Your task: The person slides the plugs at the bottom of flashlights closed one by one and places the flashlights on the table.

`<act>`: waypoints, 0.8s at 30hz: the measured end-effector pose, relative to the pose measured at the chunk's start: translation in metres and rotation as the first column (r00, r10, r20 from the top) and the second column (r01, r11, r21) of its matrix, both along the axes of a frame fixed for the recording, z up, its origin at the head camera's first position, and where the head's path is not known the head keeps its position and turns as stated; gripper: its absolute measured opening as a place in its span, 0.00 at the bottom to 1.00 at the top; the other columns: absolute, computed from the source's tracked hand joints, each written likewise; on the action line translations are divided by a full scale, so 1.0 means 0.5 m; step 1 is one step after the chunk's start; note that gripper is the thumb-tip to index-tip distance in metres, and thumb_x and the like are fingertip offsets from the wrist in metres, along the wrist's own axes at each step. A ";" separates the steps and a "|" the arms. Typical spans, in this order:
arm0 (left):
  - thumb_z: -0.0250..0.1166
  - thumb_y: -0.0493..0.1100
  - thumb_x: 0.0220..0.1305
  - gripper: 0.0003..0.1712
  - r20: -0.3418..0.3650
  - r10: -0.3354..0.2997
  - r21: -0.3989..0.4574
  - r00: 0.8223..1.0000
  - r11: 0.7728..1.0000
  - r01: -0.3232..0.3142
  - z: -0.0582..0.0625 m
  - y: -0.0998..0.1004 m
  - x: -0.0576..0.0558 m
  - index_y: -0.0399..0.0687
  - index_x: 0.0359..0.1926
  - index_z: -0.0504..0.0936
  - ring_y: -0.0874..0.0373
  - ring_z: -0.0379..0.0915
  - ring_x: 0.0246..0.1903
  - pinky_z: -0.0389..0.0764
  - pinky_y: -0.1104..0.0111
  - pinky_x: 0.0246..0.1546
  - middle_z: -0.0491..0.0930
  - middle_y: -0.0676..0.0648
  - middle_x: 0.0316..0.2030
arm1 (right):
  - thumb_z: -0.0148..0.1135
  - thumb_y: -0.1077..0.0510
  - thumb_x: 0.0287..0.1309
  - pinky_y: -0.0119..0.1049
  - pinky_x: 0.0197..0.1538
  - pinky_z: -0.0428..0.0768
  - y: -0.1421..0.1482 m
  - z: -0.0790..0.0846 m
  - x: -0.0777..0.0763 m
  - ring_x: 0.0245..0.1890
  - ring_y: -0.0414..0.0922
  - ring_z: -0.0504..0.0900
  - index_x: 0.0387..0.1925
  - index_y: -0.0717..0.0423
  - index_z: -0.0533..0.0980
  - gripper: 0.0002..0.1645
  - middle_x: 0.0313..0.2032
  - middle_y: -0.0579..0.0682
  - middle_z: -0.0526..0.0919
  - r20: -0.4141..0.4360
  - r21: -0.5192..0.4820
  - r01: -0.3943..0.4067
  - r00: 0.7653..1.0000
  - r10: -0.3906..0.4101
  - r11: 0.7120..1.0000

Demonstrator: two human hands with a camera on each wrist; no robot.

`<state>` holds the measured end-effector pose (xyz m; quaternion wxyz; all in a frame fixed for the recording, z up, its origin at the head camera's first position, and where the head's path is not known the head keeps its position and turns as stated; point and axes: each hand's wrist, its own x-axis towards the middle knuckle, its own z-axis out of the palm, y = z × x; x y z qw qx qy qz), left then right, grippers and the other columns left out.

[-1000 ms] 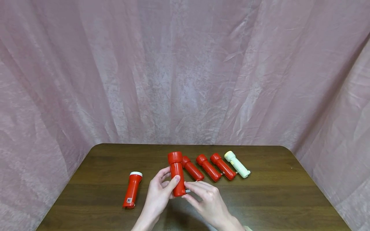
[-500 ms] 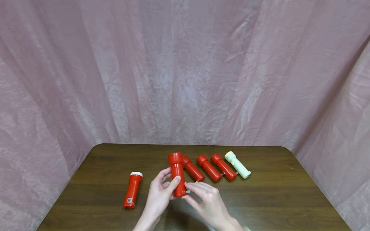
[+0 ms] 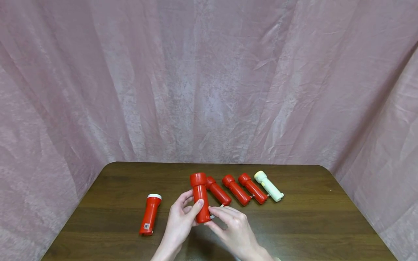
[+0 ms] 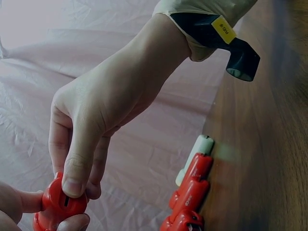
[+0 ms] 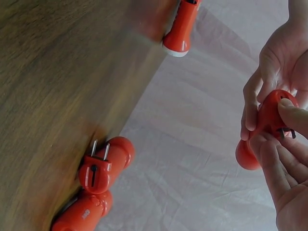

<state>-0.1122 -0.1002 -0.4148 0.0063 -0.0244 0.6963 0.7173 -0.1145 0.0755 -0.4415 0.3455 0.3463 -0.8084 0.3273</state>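
Note:
A red flashlight (image 3: pixel 199 192) is held up above the table, its wide head pointing away from me. My left hand (image 3: pixel 178 217) grips its body, thumb lying along the top side. At the tail end, my right hand (image 3: pixel 236 228) pinches with thumb and fingers beside the metal plug prongs (image 3: pixel 212 217). In the right wrist view the prongs (image 5: pixel 288 133) stick out from the red tail, between the right thumb and fingers. The left wrist view shows the right thumb (image 4: pixel 73 186) pressed on the tail, next to a dark slot.
Behind the hands lie more red flashlights (image 3: pixel 236 190) in a slanted row, with a pale green flashlight (image 3: pixel 269 186) at its right end. A red flashlight with a white rim (image 3: pixel 150 214) lies alone at left on the wooden table (image 3: pixel 320 217). Pink curtains (image 3: pixel 209 83) surround the table.
Almost nothing differs: both hands keep their hold on the red flashlight in the same place. The slight shift of the whole head view is the camera's own.

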 end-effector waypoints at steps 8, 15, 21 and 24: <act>0.67 0.40 0.73 0.33 0.001 -0.003 0.009 1.000 1.000 0.003 -0.001 0.000 -0.001 0.31 0.72 0.68 0.57 0.86 0.39 0.90 0.67 0.30 0.77 0.28 0.65 | 0.87 0.59 0.40 0.28 0.46 0.88 -0.005 -0.002 0.001 0.37 0.40 0.92 0.44 0.59 0.89 0.25 0.39 0.49 0.94 -0.038 -0.013 0.007 0.999 -0.008 1.000; 0.67 0.40 0.73 0.33 0.007 0.003 0.009 1.000 1.000 -0.003 -0.001 0.001 -0.001 0.31 0.72 0.68 0.57 0.85 0.39 0.88 0.69 0.29 0.77 0.29 0.64 | 0.87 0.60 0.37 0.28 0.46 0.88 -0.008 0.000 0.005 0.37 0.39 0.92 0.43 0.58 0.89 0.26 0.39 0.48 0.94 -0.016 -0.010 0.033 0.999 -0.033 0.999; 0.67 0.40 0.73 0.33 0.001 0.006 0.008 1.000 1.000 -0.006 -0.001 0.002 0.000 0.31 0.72 0.68 0.57 0.85 0.39 0.88 0.69 0.28 0.77 0.29 0.64 | 0.87 0.58 0.40 0.28 0.46 0.88 -0.008 0.001 0.007 0.37 0.40 0.92 0.43 0.57 0.89 0.25 0.39 0.48 0.94 -0.009 -0.007 0.041 0.999 -0.041 0.999; 0.67 0.40 0.73 0.33 -0.001 0.005 0.006 1.000 1.000 -0.005 -0.002 0.002 0.000 0.31 0.72 0.68 0.57 0.85 0.39 0.88 0.69 0.29 0.77 0.29 0.64 | 0.87 0.57 0.42 0.28 0.45 0.88 -0.009 0.001 0.007 0.37 0.40 0.92 0.43 0.57 0.89 0.23 0.39 0.48 0.94 -0.016 -0.005 0.046 0.999 -0.046 0.999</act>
